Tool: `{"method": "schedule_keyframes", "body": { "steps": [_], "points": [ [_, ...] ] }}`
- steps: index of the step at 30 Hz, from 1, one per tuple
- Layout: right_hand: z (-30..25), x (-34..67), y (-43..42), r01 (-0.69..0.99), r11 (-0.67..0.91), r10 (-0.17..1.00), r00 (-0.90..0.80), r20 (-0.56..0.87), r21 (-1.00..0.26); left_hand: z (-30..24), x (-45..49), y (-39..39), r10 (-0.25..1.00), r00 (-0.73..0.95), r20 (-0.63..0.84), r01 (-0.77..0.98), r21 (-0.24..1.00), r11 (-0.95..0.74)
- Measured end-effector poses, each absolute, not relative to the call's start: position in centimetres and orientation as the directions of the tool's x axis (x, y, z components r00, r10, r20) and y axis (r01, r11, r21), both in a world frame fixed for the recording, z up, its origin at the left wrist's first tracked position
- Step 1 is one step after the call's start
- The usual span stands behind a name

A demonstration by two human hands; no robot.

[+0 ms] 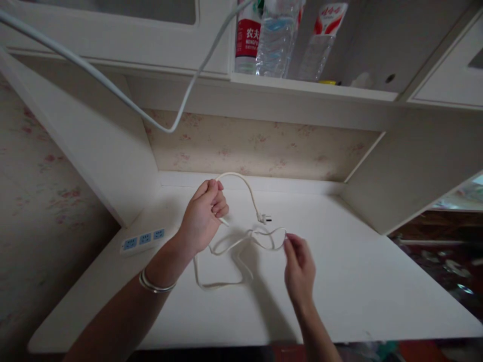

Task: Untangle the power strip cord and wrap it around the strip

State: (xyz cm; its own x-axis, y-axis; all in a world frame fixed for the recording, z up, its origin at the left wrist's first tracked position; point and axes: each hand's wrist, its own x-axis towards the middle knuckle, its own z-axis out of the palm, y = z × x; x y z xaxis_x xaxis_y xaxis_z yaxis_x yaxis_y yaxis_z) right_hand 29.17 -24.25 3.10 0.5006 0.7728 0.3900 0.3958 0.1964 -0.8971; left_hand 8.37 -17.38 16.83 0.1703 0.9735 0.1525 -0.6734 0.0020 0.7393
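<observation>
My left hand (207, 208) is closed round a white power cord, raised over the white desk. From its fist the cord (241, 177) arcs to the right and hangs down to a plug (264, 218) with dark-tipped prongs. My right hand (298, 264), lower and to the right, pinches a loop of the same cord between thumb and fingers. Loose bends of cord run between the hands and down onto the desk top. At the desk's left lies a white power strip (142, 242) with blue socket faces, apart from both hands.
A thick pale cable (171, 128) hangs across the upper left, near the camera. Overhead, a shelf (313, 89) holds several plastic bottles (277, 40). White side panels (426, 156) flank the desk (347, 291), and flowered wallpaper covers the back wall. Blurred clutter lies beyond the right edge.
</observation>
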Motion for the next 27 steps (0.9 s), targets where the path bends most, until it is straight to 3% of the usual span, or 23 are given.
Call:
{"method": "schedule_keyframes", "body": {
  "steps": [2, 5, 9, 13, 17, 20, 24, 27],
  "points": [
    [4.4, 25.2, -26.3, 0.302, 0.292, 0.924, 0.155, 0.349, -0.908, 17.3, 10.2, -18.0, 0.968, 0.202, 0.148, -0.715, 0.698, 0.043],
    [6.2, 21.0, -26.5, 0.040, 0.294, 0.950, -0.121, 0.287, -0.955, 17.6, 12.9, -18.6, 0.954, 0.260, 0.148, -0.758, 0.643, 0.107],
    [8.3, 20.1, -24.2, -0.185, 0.179, 0.977, -0.086, 0.197, -0.966, 17.3, 15.0, -18.3, 0.939, 0.307, 0.154, -0.732, 0.669, 0.130],
    [9.0, 21.9, -22.9, -0.273, 0.035, 0.997, -0.062, 0.054, -0.961, 16.5, 15.3, -17.1, 0.934, 0.305, 0.186, -0.629, 0.776, 0.051],
    [8.5, 24.1, -22.2, -0.224, 0.101, 0.988, 0.137, 0.071, -0.969, 15.3, 15.2, -16.3, 0.919, 0.336, 0.204, -0.453, 0.891, -0.032],
    [8.3, 25.6, -21.6, -0.074, 0.127, 0.951, 0.293, 0.100, -0.989, 14.7, 15.5, -16.3, 0.895, 0.399, 0.197, -0.342, 0.938, -0.054],
    [8.7, 27.3, -20.7, 0.280, 0.145, 0.950, 0.228, 0.213, -0.949, 14.4, 16.0, -16.3, 0.847, 0.492, 0.204, -0.210, 0.971, -0.112],
    [9.4, 29.3, -19.5, 0.353, 0.168, 0.939, 0.228, 0.258, -0.921, 13.5, 15.6, -15.9, 0.846, 0.467, 0.258, -0.094, 0.966, -0.242]
  ]
}}
